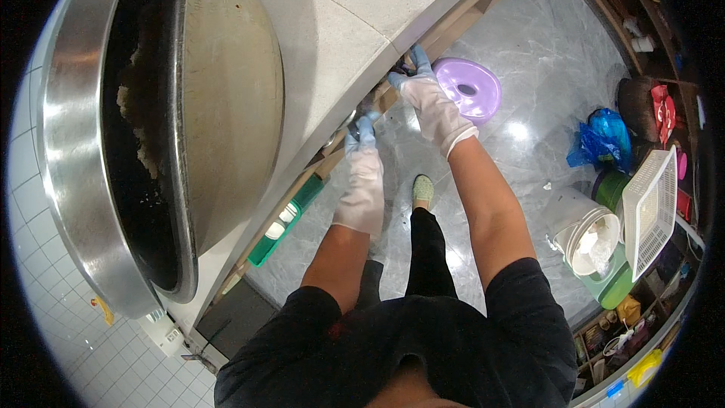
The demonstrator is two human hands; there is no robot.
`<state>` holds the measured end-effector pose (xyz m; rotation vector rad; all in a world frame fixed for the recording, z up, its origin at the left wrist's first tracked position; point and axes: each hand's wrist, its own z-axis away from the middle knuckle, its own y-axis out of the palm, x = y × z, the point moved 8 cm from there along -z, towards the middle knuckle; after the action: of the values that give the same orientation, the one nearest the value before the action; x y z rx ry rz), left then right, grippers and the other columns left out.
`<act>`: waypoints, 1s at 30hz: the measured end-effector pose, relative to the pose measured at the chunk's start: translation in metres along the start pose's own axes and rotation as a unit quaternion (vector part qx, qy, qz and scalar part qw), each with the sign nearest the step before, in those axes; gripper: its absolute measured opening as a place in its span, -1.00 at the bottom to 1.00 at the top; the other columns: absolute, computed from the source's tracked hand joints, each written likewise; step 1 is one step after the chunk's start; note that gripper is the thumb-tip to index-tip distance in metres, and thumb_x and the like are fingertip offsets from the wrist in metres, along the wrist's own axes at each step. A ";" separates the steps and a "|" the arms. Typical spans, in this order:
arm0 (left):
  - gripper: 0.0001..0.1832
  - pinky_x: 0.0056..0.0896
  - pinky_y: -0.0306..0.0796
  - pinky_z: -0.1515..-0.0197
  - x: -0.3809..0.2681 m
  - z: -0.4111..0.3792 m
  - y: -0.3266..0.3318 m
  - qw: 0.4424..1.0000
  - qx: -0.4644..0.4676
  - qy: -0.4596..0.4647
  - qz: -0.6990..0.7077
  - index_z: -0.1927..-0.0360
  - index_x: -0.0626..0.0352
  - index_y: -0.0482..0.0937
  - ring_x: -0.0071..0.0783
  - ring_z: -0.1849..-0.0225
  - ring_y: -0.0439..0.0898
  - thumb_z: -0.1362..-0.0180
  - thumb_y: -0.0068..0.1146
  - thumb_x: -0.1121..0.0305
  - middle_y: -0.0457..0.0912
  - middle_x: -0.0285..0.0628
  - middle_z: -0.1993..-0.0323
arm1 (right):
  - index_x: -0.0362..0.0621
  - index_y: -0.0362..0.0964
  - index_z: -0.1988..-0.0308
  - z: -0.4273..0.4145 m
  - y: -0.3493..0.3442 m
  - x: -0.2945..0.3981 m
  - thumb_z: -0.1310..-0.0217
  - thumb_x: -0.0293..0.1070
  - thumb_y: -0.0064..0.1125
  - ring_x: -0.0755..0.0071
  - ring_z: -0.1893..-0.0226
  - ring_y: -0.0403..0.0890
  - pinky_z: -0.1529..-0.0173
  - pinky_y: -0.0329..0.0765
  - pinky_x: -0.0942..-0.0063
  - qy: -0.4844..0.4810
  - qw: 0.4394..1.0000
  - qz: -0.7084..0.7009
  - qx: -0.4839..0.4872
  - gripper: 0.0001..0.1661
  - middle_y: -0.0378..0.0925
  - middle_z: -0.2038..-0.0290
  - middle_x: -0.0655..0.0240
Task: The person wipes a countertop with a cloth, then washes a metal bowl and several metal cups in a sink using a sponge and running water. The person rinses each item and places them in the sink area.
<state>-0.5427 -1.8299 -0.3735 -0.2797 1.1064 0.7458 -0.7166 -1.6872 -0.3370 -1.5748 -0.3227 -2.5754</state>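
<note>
Both hands wear rubber gloves, whitish on the cuffs and blue at the fingers. My left hand [363,139] reaches to the shelf under the counter edge and touches a dark, shiny thing, perhaps cookware; its grip is partly hidden. Farther along the same wooden shelf [450,25], my right hand [416,76] is at another dark item, with thumb and fingers spread around it; whether it grips it is unclear. A purple plastic stool [486,88] stands on the floor beside my right hand.
The stone counter [340,17] bears a large cooking vessel with a metal rim [73,141]. A green basket [306,195] with white items sits below its edge. At the right are a white bucket [572,232], a white plastic basket [637,238], a blue bag [609,136] and loaded shelves.
</note>
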 end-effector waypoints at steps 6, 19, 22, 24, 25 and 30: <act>-0.43 -0.29 0.31 -0.28 -0.033 -0.036 0.004 0.976 0.020 0.092 -0.197 -0.23 0.31 0.47 -0.23 -0.17 0.51 -0.28 0.21 0.12 0.56 -0.05 -0.16 | -0.22 -0.22 -0.47 -0.014 0.005 -0.022 -0.08 -0.55 0.30 0.24 -0.23 0.45 -0.30 0.41 0.42 -0.016 0.995 -0.101 0.020 0.11 0.39 -0.26 0.17; -0.31 -0.21 0.19 -0.39 -0.045 -0.006 -0.063 0.815 0.146 -0.055 -0.557 -0.27 0.15 0.46 -0.17 -0.34 0.38 -0.22 0.03 -0.14 0.46 -0.07 -0.30 | -0.16 0.22 -0.30 0.071 -0.039 -0.027 -0.38 -0.32 0.04 0.16 -0.17 0.47 -0.26 0.40 0.29 0.091 0.983 0.152 -0.048 -0.44 0.45 -0.25 0.17; -0.49 -0.27 0.37 -0.20 -0.034 0.027 -0.086 0.826 0.223 -0.081 -0.511 -0.09 0.17 0.61 -0.21 -0.11 0.57 -0.24 0.13 -0.01 0.64 -0.09 -0.07 | -0.11 0.34 -0.21 0.108 -0.080 -0.088 -0.37 -0.27 0.03 0.22 0.00 0.51 -0.07 0.45 0.33 0.091 0.933 0.347 -0.006 -0.54 0.51 -0.13 0.23; -0.49 -0.14 0.38 -0.23 -0.018 0.053 -0.117 0.773 0.243 -0.071 -0.582 -0.12 0.02 0.63 -0.05 -0.19 0.54 -0.23 0.09 -0.05 0.59 -0.07 -0.17 | -0.13 0.42 -0.12 0.144 -0.082 -0.113 -0.29 -0.21 0.16 0.30 0.24 0.52 0.16 0.48 0.34 0.139 0.955 0.263 -0.003 -0.55 0.55 0.05 0.24; -0.49 -0.14 0.36 -0.25 -0.018 0.074 -0.136 0.760 0.266 -0.053 -0.591 -0.13 0.04 0.61 -0.03 -0.20 0.52 -0.26 0.06 -0.05 0.58 -0.07 -0.18 | -0.14 0.46 -0.08 0.156 -0.079 -0.126 -0.25 -0.17 0.23 0.34 0.36 0.53 0.27 0.50 0.34 0.160 0.953 0.256 0.009 -0.54 0.58 0.14 0.25; -0.44 -0.18 0.28 -0.33 -0.071 0.196 -0.261 0.748 0.232 -0.117 -0.611 -0.24 0.00 0.52 -0.07 -0.28 0.47 -0.31 -0.06 -0.09 0.51 -0.11 -0.27 | -0.11 0.49 -0.12 0.201 -0.009 -0.156 -0.20 -0.08 0.29 0.37 0.33 0.67 0.24 0.59 0.39 0.167 0.801 0.539 0.202 -0.44 0.67 0.17 0.26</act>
<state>-0.2469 -1.9406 -0.2631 -0.3926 0.6105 -0.6669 -0.4726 -1.6346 -0.3880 -0.7364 0.0736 -1.6432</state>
